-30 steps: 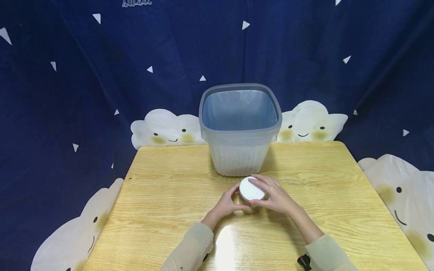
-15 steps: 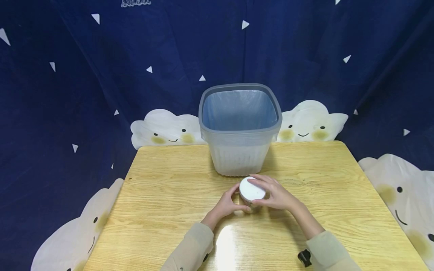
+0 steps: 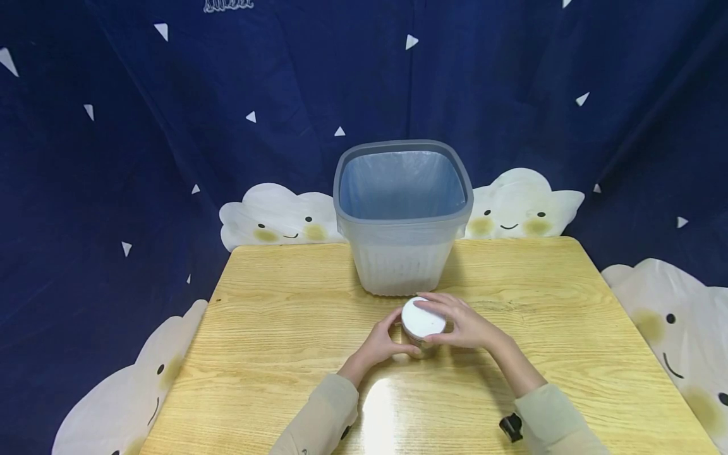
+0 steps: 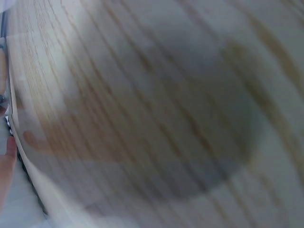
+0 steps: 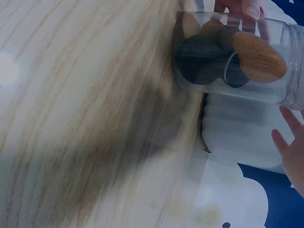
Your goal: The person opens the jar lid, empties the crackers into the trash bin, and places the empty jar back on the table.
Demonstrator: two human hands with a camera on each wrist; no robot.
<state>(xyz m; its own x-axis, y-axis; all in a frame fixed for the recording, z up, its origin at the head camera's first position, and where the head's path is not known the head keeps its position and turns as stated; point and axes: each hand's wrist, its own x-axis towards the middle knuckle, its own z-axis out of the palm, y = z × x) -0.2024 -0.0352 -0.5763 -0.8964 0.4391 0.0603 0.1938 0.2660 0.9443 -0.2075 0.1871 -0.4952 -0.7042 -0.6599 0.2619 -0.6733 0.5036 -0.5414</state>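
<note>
A clear plastic jar [image 5: 213, 57] with a white lid [image 3: 423, 318] stands upright on the wooden table, in front of the bin. Through its wall show a brown oval piece [image 5: 259, 57] and several dark rounded pieces. My left hand [image 3: 380, 341] holds the jar's body from the left, thumb at the near side and fingers behind. From the right, my right hand [image 3: 462, 323] grips the lid, its fingers over the far edge and thumb at the near edge. The left wrist view shows mostly blurred tabletop, with part of a finger [image 4: 5, 166] at its left edge.
A pale plastic bin [image 3: 402, 253] with a grey rim and a liner inside stands just behind the jar. The wooden table [image 3: 273, 303] ends at a dark blue curtain [image 3: 296, 76] with white clouds. A small black object [image 3: 511, 428] shows beside the right cuff.
My right hand has turned slightly on the lid, and its cuff has moved a little farther from the near edge. The left hand and the bin have stayed in place.
</note>
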